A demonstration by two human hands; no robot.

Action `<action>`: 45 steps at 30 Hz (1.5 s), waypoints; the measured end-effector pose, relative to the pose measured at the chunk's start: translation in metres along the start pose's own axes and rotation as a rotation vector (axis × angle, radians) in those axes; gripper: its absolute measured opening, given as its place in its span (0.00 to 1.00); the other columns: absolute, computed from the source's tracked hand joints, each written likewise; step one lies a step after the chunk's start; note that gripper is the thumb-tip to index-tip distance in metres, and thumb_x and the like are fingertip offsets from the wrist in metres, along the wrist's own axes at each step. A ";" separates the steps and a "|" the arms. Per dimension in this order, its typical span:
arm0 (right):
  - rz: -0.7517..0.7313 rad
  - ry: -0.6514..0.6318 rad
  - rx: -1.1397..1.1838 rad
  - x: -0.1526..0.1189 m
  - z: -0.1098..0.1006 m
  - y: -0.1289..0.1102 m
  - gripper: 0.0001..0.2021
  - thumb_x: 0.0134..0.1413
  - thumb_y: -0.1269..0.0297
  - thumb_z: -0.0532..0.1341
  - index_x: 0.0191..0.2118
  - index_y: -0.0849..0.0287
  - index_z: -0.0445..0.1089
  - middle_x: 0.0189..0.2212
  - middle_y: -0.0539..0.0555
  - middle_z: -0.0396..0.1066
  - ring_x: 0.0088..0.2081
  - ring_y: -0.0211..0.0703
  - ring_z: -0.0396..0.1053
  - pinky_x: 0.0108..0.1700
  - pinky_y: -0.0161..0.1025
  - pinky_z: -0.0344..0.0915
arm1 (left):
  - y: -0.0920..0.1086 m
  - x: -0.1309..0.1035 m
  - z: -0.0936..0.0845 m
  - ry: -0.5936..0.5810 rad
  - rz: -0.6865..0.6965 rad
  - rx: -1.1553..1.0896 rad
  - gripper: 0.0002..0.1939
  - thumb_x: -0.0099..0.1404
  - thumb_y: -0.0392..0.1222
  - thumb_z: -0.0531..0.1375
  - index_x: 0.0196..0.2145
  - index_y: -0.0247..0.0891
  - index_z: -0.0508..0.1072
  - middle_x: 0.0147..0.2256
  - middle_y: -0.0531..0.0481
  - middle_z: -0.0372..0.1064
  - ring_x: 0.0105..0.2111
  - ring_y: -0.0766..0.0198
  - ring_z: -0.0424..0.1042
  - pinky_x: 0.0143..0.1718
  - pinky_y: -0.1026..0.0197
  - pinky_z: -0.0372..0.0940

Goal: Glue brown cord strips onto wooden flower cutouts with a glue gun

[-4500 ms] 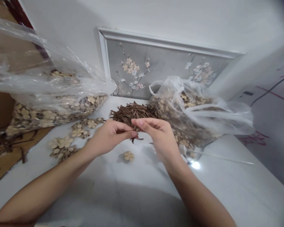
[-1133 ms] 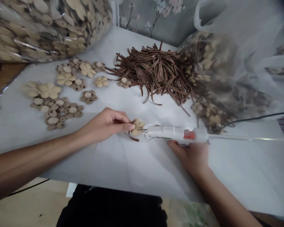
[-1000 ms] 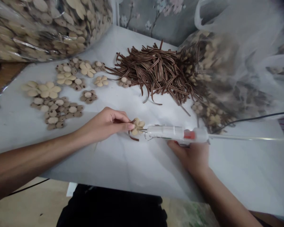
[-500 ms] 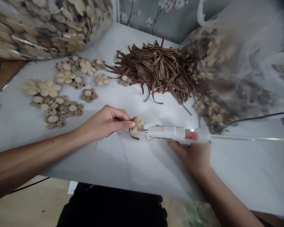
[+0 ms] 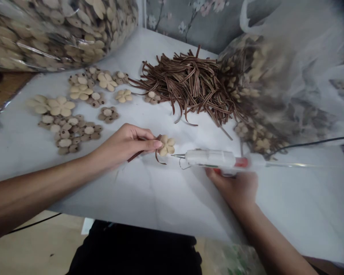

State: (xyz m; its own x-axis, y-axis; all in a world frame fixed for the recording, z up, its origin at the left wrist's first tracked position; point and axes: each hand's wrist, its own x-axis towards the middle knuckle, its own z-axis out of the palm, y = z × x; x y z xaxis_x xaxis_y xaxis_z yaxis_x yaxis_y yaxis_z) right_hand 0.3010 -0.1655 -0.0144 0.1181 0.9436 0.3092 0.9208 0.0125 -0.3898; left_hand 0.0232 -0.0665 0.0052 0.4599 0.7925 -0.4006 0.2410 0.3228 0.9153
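Between thumb and fingers, my left hand pinches a beige fabric flower together with a brown stitched ribbon. One ribbon end curls below the flower; another stretch shows under the hand. My right hand is wrapped round the handle of a white glue gun with a red part near its back. A clear glue stick sticks out behind it. The gun's metal nozzle points left, just short of the flower's lower right petals. Most of my right fingers are hidden behind the gun.
Several loose flowers lie on the white table to the left. At the back is a heap of brown ribbons. Bags of flowers stand at the left and right. A black cable crosses the right side.
My right hand has drawn the glue gun to the right, so its nozzle has come away from the flower. My left hand has shifted slightly up, still pinching the flower and ribbon.
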 end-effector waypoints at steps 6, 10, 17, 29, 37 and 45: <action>0.050 -0.037 -0.026 -0.001 0.000 0.001 0.21 0.47 0.53 0.62 0.11 0.54 0.57 0.08 0.49 0.61 0.16 0.43 0.66 0.18 0.36 0.57 | 0.006 -0.003 0.002 -0.052 0.072 0.152 0.10 0.58 0.47 0.66 0.28 0.36 0.80 0.31 0.50 0.73 0.32 0.66 0.68 0.31 0.66 0.60; 0.027 -0.012 -0.016 0.000 0.000 0.000 0.17 0.45 0.56 0.63 0.13 0.55 0.60 0.10 0.49 0.64 0.15 0.41 0.65 0.19 0.35 0.57 | 0.005 -0.002 0.002 -0.052 0.081 0.151 0.09 0.57 0.45 0.67 0.28 0.36 0.80 0.30 0.51 0.72 0.30 0.67 0.67 0.30 0.67 0.59; 0.008 -0.006 -0.017 0.000 0.000 0.001 0.15 0.43 0.57 0.65 0.15 0.56 0.62 0.11 0.49 0.67 0.16 0.42 0.67 0.19 0.35 0.55 | 0.005 -0.001 0.003 -0.057 0.100 0.170 0.08 0.57 0.44 0.66 0.27 0.36 0.80 0.28 0.52 0.71 0.29 0.68 0.66 0.28 0.67 0.57; 0.009 -0.045 -0.068 -0.003 0.001 0.005 0.18 0.45 0.53 0.64 0.15 0.55 0.62 0.10 0.50 0.67 0.16 0.47 0.69 0.19 0.37 0.55 | 0.006 -0.001 0.004 -0.070 0.097 0.151 0.09 0.59 0.43 0.65 0.29 0.34 0.80 0.30 0.50 0.72 0.31 0.67 0.67 0.30 0.66 0.59; 0.004 -0.045 -0.061 -0.002 0.000 0.004 0.18 0.45 0.52 0.64 0.15 0.56 0.63 0.11 0.51 0.68 0.16 0.46 0.69 0.20 0.37 0.57 | 0.007 -0.002 0.004 -0.071 0.098 0.147 0.08 0.59 0.43 0.66 0.28 0.34 0.80 0.29 0.51 0.71 0.30 0.68 0.66 0.30 0.66 0.58; -0.007 -0.052 -0.054 -0.003 0.001 0.005 0.17 0.46 0.53 0.64 0.15 0.56 0.63 0.11 0.51 0.68 0.16 0.45 0.69 0.20 0.37 0.59 | 0.005 -0.001 0.003 -0.075 0.112 0.163 0.08 0.59 0.42 0.65 0.29 0.36 0.81 0.29 0.51 0.72 0.29 0.69 0.66 0.28 0.67 0.57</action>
State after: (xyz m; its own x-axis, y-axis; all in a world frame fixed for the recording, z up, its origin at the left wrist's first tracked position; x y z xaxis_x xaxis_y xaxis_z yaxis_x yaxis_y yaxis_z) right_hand 0.3049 -0.1677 -0.0179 0.0936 0.9597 0.2651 0.9405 0.0021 -0.3397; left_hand 0.0265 -0.0677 0.0103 0.5524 0.7760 -0.3045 0.3175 0.1419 0.9376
